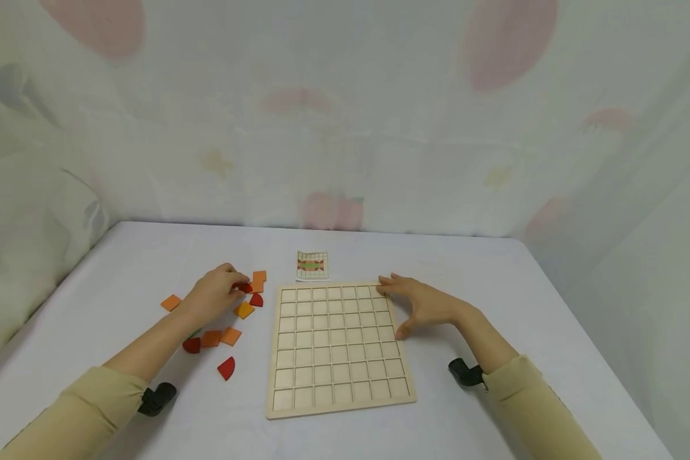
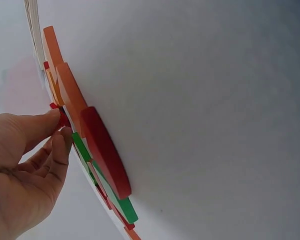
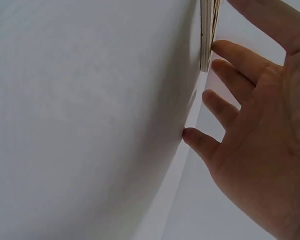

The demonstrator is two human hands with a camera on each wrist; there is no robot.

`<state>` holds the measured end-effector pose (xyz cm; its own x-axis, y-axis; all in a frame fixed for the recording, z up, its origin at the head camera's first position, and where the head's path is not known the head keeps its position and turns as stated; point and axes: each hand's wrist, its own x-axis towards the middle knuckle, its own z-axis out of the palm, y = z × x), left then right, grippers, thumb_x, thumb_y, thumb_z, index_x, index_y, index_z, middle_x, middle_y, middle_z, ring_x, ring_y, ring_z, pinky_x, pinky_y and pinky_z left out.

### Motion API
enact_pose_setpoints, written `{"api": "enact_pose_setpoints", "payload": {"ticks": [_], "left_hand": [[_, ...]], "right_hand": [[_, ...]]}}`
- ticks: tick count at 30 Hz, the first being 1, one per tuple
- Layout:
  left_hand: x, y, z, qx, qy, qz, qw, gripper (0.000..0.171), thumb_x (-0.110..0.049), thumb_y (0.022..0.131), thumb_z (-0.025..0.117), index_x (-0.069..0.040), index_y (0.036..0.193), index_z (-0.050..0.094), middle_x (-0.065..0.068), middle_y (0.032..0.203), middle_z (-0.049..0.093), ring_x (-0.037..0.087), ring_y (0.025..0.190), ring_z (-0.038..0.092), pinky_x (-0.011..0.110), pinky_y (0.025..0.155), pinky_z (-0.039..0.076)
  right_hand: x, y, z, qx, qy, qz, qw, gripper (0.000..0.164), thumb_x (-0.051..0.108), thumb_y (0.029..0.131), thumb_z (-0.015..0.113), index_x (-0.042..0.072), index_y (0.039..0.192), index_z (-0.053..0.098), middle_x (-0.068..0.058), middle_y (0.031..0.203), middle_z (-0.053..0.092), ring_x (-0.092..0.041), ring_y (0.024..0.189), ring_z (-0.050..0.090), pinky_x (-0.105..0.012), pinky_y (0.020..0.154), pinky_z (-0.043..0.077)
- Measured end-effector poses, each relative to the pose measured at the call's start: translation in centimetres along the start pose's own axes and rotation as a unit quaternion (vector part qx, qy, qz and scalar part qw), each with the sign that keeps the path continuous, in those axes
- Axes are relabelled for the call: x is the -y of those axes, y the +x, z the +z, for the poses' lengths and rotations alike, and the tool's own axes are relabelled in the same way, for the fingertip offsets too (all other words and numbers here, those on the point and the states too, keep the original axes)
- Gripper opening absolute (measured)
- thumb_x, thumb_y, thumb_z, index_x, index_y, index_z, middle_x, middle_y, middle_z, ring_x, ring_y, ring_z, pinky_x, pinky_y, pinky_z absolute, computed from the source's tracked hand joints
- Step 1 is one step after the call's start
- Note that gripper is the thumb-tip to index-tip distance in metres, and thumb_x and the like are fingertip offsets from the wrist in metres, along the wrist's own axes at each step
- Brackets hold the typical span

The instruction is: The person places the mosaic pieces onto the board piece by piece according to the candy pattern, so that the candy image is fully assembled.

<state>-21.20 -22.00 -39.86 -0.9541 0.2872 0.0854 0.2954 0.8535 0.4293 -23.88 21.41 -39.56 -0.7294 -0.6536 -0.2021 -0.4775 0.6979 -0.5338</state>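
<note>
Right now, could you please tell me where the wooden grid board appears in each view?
Head: the wooden grid board sits lower centre.
Left wrist: only its pale edge, top left.
Right wrist: its layered edge, top, right of centre, by the right hand.
Shared landmark: white tabletop.

This looks like a draped booth: printed cloth backs a white-covered table.

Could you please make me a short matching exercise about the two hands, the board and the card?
Column one:
1. Left hand
2. Right hand
3. Board
4. Card

Column two:
A. Lying just beyond the board's far edge
B. Pinching a red piece
C. Made of pale wood
D. Fingers spread at the board's right side

Pairs: 1-B, 2-D, 3-C, 4-A
</note>
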Motion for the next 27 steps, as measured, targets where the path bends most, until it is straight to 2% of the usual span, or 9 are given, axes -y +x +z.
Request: {"api": "enact_pose_setpoints", "payload": {"ticks": [13,27], "left_hand": [[-0.03,0.31,0.38,-0.011,0.027,-0.012,0.9995,0.013,-0.001,0.087,0.070,0.000,0.100,0.071,0.017,0.097,0.061,0.025,0.081,0.059,0.043,0.079,0.057],[-0.30,0.37,0.25,-0.022,0.042,-0.019,0.9987,0.009,-0.002,0.084,0.073,-0.005,0.092,0.070,0.013,0.090,0.063,0.025,0.079,0.058,0.043,0.076,0.055]], "right_hand": [[0.03,-0.02,0.03,0.000,-0.008,-0.006,1.000,0.101,0.040,0.066,0.089,0.016,0.151,0.040,-0.004,0.165,0.026,-0.037,0.155,0.015,-0.061,0.123,0.015],[0.17,-0.14,-0.09,0.003,-0.014,-0.003,1.000,0.101,0.040,0.067,0.089,0.017,0.152,0.039,-0.004,0.165,0.026,-0.038,0.155,0.015,-0.061,0.122,0.015]]}}
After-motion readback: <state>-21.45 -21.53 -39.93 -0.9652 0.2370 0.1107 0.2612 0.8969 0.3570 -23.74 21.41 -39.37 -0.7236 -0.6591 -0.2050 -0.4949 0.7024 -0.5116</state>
